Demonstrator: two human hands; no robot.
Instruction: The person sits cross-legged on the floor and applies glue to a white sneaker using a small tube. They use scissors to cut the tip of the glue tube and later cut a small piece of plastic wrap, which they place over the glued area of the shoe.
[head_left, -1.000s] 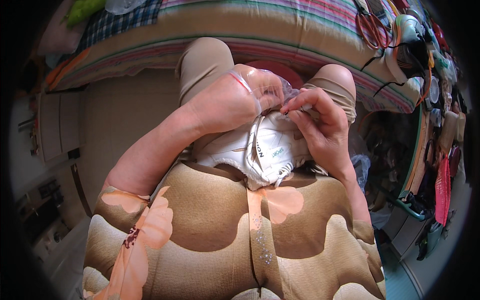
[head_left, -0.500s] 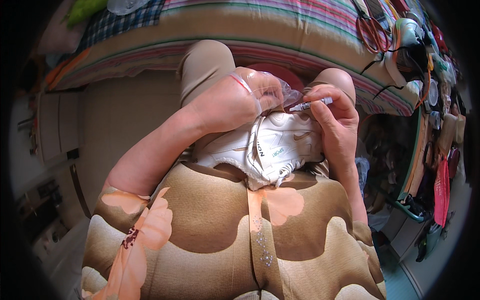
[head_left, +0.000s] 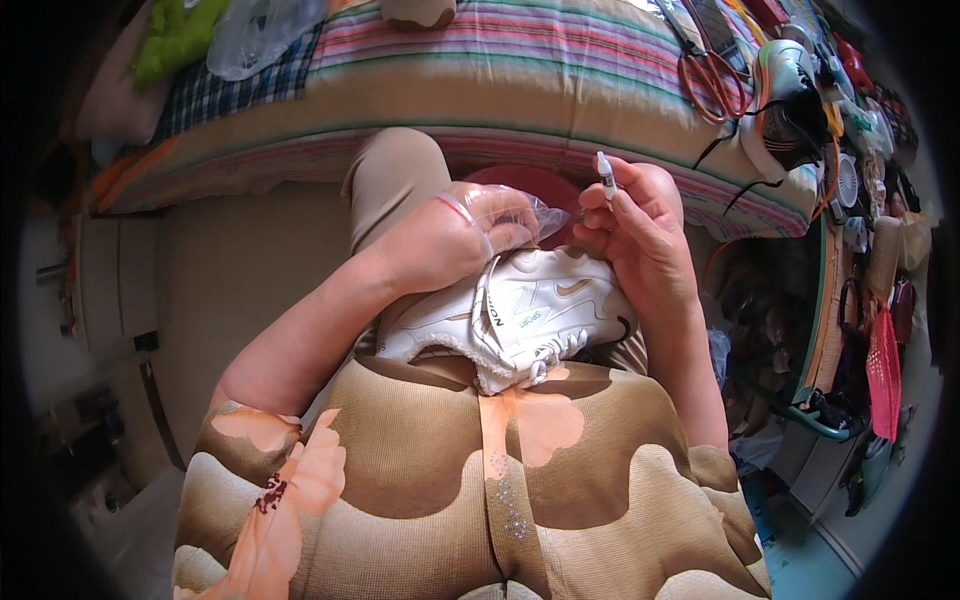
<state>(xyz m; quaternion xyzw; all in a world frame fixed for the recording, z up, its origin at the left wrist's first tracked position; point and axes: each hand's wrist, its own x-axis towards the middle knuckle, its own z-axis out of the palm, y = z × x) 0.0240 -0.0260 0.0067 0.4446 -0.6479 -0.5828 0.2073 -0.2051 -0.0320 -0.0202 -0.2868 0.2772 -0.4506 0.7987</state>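
Note:
A white sneaker (head_left: 545,300) with a fleecy lining and tan trim lies on its side in my lap. My left hand (head_left: 490,220), inside a clear plastic bag or glove with a red edge, has its fingers curled at the shoe's far edge and grips it there; the fingertips are partly hidden. My right hand (head_left: 640,215) pinches a small white tube (head_left: 606,175) with dark print between thumb and fingers. The tube stands nearly upright, narrow tip up, apart from the shoe.
Beyond my knees, a bed with a striped cover (head_left: 450,75) spans the view. On its right lie orange-handled scissors (head_left: 712,88) and another shoe (head_left: 785,90) with black laces. A red round object (head_left: 530,190) sits between my knees. Hanging items, including a pink mesh (head_left: 882,375), crowd the right side.
My right hand has drawn the tube up and away from the shoe, turning it from nearly level to upright. My left hand stays at the shoe's edge. The head view has shifted.

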